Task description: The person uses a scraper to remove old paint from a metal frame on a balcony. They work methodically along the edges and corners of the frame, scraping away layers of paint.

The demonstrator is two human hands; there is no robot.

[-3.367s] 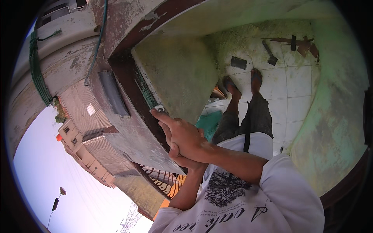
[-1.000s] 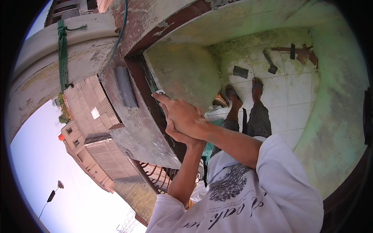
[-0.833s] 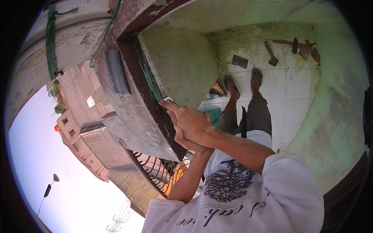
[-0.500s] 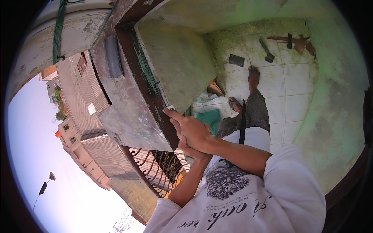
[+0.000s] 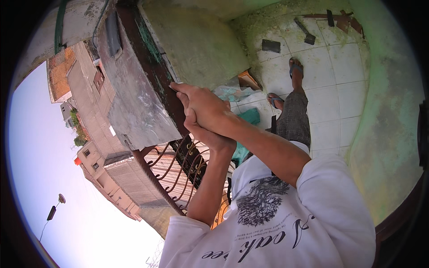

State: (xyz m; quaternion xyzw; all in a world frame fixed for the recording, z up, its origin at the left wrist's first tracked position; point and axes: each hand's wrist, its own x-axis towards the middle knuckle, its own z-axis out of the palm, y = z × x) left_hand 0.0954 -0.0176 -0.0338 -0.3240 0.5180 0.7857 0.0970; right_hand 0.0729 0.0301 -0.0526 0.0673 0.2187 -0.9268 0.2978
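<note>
Right hand [image 5: 205, 106]: one, index finger stretched out onto the brown band; cannot tell whether its fingers close on anything.
Left hand [image 5: 206, 133]: one, clasped under the right hand's heel.
Brown band [image 5: 157, 69]: one, streaked with green, running beneath the fingertip along the grey ledge [image 5: 136, 102].
Dark curved strip [image 5: 113, 33]: one, on the ledge.
Scrollwork railing [image 5: 157, 182]: one, below the ledge.
Teal bag [image 5: 250, 117]: one, near the legs.
Sandalled feet [image 5: 295, 67]: two, on white-tiled floor [image 5: 321, 105].
Dark rectangular piece [image 5: 271, 45]: one, beyond the feet.
</note>
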